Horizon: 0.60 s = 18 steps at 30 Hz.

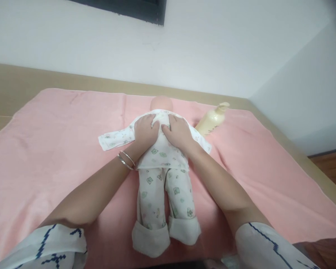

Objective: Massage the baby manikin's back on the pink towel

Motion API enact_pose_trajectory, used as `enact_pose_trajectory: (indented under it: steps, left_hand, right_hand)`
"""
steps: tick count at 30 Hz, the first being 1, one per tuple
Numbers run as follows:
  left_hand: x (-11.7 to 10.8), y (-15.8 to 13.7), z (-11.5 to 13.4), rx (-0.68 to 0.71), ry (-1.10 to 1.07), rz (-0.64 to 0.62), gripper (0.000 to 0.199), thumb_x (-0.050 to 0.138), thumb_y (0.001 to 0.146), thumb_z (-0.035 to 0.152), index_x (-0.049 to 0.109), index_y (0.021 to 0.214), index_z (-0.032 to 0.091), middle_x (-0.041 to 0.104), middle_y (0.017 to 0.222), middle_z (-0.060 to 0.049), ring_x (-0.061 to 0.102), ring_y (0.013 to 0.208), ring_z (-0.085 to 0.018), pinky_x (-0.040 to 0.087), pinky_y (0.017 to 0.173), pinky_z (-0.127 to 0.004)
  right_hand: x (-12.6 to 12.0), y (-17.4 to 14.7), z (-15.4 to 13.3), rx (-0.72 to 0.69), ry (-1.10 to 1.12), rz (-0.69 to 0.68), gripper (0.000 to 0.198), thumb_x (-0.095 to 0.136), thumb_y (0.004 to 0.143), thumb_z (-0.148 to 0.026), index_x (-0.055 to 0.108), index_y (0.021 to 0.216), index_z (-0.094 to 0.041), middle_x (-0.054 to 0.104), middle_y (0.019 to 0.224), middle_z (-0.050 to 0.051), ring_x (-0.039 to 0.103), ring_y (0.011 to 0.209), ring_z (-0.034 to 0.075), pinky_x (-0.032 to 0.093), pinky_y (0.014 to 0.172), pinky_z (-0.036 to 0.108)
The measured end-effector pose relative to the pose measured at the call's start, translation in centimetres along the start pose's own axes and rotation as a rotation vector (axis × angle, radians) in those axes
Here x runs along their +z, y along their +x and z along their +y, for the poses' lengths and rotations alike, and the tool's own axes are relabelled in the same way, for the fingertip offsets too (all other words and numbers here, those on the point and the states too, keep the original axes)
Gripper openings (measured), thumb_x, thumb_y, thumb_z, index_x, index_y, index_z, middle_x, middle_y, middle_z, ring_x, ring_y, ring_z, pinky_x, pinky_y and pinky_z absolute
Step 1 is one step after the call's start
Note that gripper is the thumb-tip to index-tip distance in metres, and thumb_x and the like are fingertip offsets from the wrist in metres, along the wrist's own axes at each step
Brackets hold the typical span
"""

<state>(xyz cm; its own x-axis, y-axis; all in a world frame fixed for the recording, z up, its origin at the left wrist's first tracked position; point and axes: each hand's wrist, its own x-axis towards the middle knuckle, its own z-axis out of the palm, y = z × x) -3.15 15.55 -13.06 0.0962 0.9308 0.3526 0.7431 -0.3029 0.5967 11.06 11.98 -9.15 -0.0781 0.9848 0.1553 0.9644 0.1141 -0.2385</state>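
A baby doll (162,144) lies stretched out in a white printed top and trousers, its smooth head (161,102) at the far end with no face showing. Flat on the upper left of its top rests my left hand (146,130), two bangles on the wrist. My right hand (179,131) lies mirrored on the upper right, the thumbs close to each other near the middle. Both hands are open, fingers pointing toward the doll's shoulders. One sleeve spreads out to the left; the other is partly covered by my right forearm. The trouser cuffs are folded up.
A pink cloth (72,160) lies beneath the doll on a wooden surface (19,80). Just right of the doll, a pale yellow pump bottle (211,120) lies tilted. White walls (100,48) rise behind and to the right, with a dark frame (145,9) above.
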Motion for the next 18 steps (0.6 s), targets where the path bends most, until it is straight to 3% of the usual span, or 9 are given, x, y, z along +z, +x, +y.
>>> enact_pose_trajectory:
  steps: [5,13,18]
  left_hand:
    - [-0.7,0.6,0.7,0.004,-0.027,-0.108,0.050,0.041,0.095,0.031,0.065,0.137,0.018,0.064,0.147,-0.008,0.055,0.140,-0.027,0.038,0.125,-0.046]
    - [-0.7,1.0,0.8,0.029,0.044,-0.144,0.050,0.038,0.096,0.030,0.064,0.137,0.016,0.063,0.147,-0.010,0.055,0.138,-0.028,0.038,0.124,-0.047]
    - [-2.2,0.6,2.6,0.084,0.186,-0.199,0.039,0.034,0.098,0.024,0.069,0.111,0.014,0.072,0.121,-0.014,0.063,0.117,-0.030,0.048,0.108,-0.047]
  right_hand:
    - [-0.7,-0.3,-0.4,0.051,-0.076,-0.008,0.051,0.036,0.103,-0.038,0.055,0.135,-0.004,0.067,0.129,0.023,0.060,0.122,0.039,0.043,0.109,0.050]
    - [-1.3,0.3,0.9,0.033,0.044,-0.066,0.051,0.039,0.102,-0.046,0.060,0.130,-0.009,0.063,0.135,0.021,0.057,0.126,0.038,0.044,0.109,0.049]
    - [-1.3,0.4,1.3,0.031,0.091,-0.067,0.054,0.037,0.101,-0.048,0.058,0.132,-0.009,0.061,0.138,0.022,0.055,0.129,0.039,0.043,0.109,0.051]
